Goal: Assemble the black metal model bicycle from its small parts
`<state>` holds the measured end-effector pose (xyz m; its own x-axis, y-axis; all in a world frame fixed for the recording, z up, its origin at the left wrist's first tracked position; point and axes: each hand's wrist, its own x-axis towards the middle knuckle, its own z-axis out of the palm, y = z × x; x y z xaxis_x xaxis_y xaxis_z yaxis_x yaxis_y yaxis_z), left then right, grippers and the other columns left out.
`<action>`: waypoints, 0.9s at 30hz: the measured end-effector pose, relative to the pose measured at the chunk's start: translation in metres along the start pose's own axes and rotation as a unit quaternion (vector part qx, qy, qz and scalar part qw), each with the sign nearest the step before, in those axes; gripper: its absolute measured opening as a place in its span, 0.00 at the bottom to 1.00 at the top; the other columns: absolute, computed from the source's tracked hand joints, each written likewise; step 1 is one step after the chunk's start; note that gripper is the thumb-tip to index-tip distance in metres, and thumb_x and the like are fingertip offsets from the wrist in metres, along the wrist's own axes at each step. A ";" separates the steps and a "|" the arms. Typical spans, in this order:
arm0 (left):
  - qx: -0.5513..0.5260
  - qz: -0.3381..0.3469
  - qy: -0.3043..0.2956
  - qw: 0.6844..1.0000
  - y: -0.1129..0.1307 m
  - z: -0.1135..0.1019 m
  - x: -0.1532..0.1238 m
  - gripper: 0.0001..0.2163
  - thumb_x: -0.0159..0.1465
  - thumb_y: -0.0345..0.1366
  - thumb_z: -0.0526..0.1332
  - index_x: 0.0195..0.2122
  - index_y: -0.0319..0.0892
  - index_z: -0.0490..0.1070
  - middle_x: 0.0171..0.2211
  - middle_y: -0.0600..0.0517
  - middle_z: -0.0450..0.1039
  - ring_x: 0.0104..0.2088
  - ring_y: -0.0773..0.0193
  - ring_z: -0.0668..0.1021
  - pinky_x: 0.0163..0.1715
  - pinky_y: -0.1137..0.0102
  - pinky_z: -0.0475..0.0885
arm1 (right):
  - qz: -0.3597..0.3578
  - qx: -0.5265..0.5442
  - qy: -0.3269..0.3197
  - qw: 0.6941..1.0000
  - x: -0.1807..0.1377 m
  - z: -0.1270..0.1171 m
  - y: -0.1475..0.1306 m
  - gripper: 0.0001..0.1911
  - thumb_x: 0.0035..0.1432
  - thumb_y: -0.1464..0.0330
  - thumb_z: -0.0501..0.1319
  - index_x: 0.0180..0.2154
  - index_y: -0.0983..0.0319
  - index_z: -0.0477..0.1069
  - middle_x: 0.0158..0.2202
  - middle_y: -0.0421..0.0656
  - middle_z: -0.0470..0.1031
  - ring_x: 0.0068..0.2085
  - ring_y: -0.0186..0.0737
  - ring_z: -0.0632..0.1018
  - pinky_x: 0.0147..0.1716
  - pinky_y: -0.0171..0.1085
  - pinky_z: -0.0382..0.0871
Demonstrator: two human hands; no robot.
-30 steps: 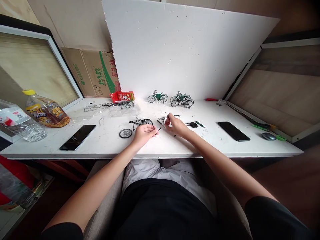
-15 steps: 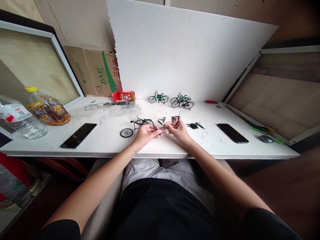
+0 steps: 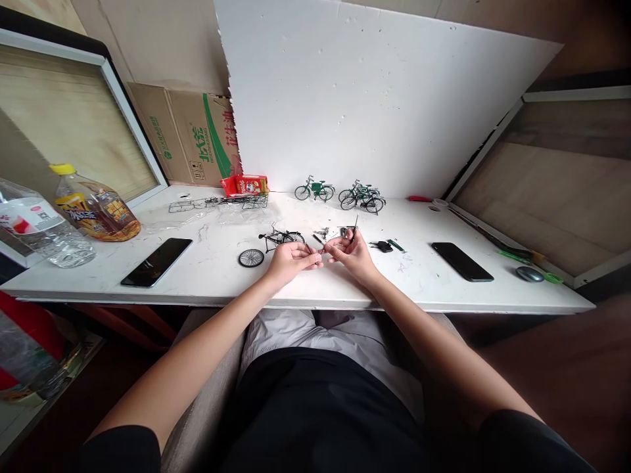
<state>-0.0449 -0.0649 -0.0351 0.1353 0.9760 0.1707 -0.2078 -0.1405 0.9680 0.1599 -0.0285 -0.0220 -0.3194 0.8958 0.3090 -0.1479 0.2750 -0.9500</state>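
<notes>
My left hand (image 3: 294, 258) is closed in a pinch on a thin dark part (image 3: 310, 249), just above the white table. Fingertip to fingertip with it, my right hand (image 3: 351, 257) pinches at a tiny piece whose shape I cannot make out. A thin dark tool (image 3: 355, 227), like a small screwdriver, sticks up from between the right fingers. Behind the left hand lies a black model bicycle frame (image 3: 276, 236) with one wheel on it. A loose spoked wheel (image 3: 251, 258) rests to its left. Small metal parts (image 3: 323, 232) lie behind both hands.
Several finished model bicycles (image 3: 314, 189) stand at the back before a white board (image 3: 384, 98). Black and green pieces (image 3: 387, 246) lie right of my hands. Phones (image 3: 156, 263) flank the work area. Bottles (image 3: 96, 207) are at left, near wire-like parts and a red packet (image 3: 246, 185).
The view has shifted slightly. Both hands keep almost the same pinched pose, fingertips close together; nothing on the table has visibly moved.
</notes>
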 end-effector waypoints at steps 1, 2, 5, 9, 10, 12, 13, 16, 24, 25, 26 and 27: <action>-0.001 -0.001 -0.002 1.000 0.000 0.000 0.000 0.21 0.53 0.47 0.80 0.38 0.36 0.78 0.36 0.42 0.85 0.36 0.54 0.88 0.41 0.61 0.84 | -0.004 -0.004 -0.007 1.000 0.000 0.000 0.001 0.34 0.55 0.54 0.76 0.41 0.52 0.49 0.40 0.40 0.80 0.43 0.43 0.83 0.36 0.39 0.81; -0.001 -0.002 -0.003 1.000 0.001 -0.001 0.000 0.21 0.54 0.46 0.80 0.38 0.36 0.78 0.36 0.42 0.85 0.36 0.55 0.88 0.41 0.61 0.84 | -0.010 -0.009 -0.015 1.000 0.000 -0.001 0.002 0.34 0.56 0.55 0.76 0.41 0.52 0.49 0.40 0.40 0.79 0.43 0.42 0.83 0.36 0.39 0.81; 0.000 -0.002 -0.002 1.000 0.000 -0.002 0.000 0.21 0.55 0.46 0.80 0.40 0.36 0.78 0.37 0.42 0.85 0.35 0.56 0.87 0.41 0.62 0.83 | -0.027 -0.022 -0.031 0.999 -0.001 -0.001 0.004 0.32 0.58 0.55 0.74 0.40 0.52 0.49 0.41 0.40 0.78 0.43 0.41 0.83 0.36 0.40 0.82; 0.003 -0.002 -0.001 1.000 -0.003 -0.003 0.002 0.22 0.55 0.46 0.79 0.42 0.36 0.78 0.38 0.40 0.85 0.35 0.56 0.87 0.41 0.62 0.83 | -0.038 -0.047 -0.035 0.998 -0.001 -0.002 0.005 0.32 0.59 0.53 0.73 0.39 0.52 0.48 0.41 0.41 0.77 0.43 0.42 0.83 0.35 0.42 0.84; 0.004 -0.001 -0.001 1.000 -0.004 -0.003 0.002 0.22 0.55 0.46 0.80 0.42 0.36 0.79 0.38 0.40 0.85 0.35 0.56 0.87 0.41 0.62 0.83 | -0.041 -0.053 -0.033 0.997 -0.001 -0.002 0.005 0.32 0.59 0.53 0.73 0.39 0.52 0.49 0.41 0.41 0.77 0.43 0.43 0.83 0.35 0.41 0.83; 0.009 0.002 -0.002 1.000 -0.005 -0.003 0.003 0.22 0.55 0.46 0.79 0.43 0.36 0.79 0.38 0.40 0.85 0.35 0.56 0.87 0.41 0.62 0.83 | -0.044 -0.059 -0.025 0.997 -0.001 -0.003 0.005 0.32 0.58 0.54 0.74 0.39 0.52 0.49 0.41 0.41 0.78 0.43 0.43 0.83 0.34 0.41 0.83; 0.012 0.005 -0.003 1.000 -0.006 -0.003 0.003 0.22 0.55 0.46 0.79 0.43 0.36 0.79 0.38 0.41 0.85 0.35 0.56 0.87 0.41 0.62 0.83 | -0.043 -0.059 -0.020 0.997 -0.001 -0.004 0.005 0.32 0.57 0.54 0.74 0.39 0.52 0.49 0.40 0.41 0.78 0.43 0.44 0.83 0.33 0.41 0.82; 0.028 0.017 -0.003 0.999 -0.007 -0.003 0.003 0.21 0.55 0.45 0.79 0.42 0.36 0.79 0.36 0.42 0.85 0.34 0.56 0.87 0.40 0.62 0.83 | -0.036 -0.052 -0.016 0.998 0.001 -0.005 0.006 0.33 0.56 0.56 0.76 0.39 0.52 0.49 0.40 0.41 0.79 0.42 0.44 0.84 0.34 0.41 0.82; 0.065 0.042 0.000 0.997 -0.006 0.000 0.001 0.18 0.56 0.44 0.78 0.40 0.37 0.79 0.33 0.44 0.84 0.33 0.56 0.86 0.39 0.62 0.83 | -0.002 -0.020 -0.018 1.000 0.002 -0.008 0.004 0.34 0.53 0.56 0.78 0.40 0.53 0.51 0.38 0.41 0.81 0.40 0.43 0.84 0.36 0.41 0.81; 0.067 0.044 0.000 0.997 -0.005 0.001 0.000 0.18 0.56 0.44 0.78 0.41 0.37 0.79 0.33 0.44 0.84 0.34 0.56 0.86 0.39 0.61 0.83 | 0.005 -0.017 -0.021 1.000 0.001 -0.009 0.003 0.34 0.53 0.57 0.78 0.40 0.53 0.51 0.38 0.41 0.82 0.40 0.43 0.84 0.36 0.41 0.80; 0.068 0.045 0.000 0.997 -0.005 0.001 0.000 0.18 0.56 0.44 0.78 0.41 0.37 0.79 0.34 0.44 0.84 0.34 0.56 0.86 0.39 0.61 0.83 | 0.011 -0.012 -0.024 1.000 0.001 -0.009 0.002 0.33 0.53 0.57 0.78 0.41 0.53 0.52 0.39 0.41 0.82 0.40 0.42 0.84 0.37 0.41 0.80; 0.067 0.047 0.000 0.997 -0.005 0.001 0.000 0.18 0.56 0.44 0.78 0.41 0.37 0.79 0.34 0.43 0.84 0.34 0.56 0.86 0.39 0.61 0.83 | 0.017 -0.008 -0.027 0.999 0.000 -0.010 0.001 0.33 0.54 0.57 0.78 0.41 0.53 0.52 0.39 0.42 0.83 0.40 0.42 0.84 0.38 0.41 0.80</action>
<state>-0.0431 -0.0642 -0.0397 0.1211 0.9576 0.2613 -0.0890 -0.2517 0.9637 0.1687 -0.0245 -0.0232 -0.3740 0.8845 0.2788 -0.1208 0.2516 -0.9603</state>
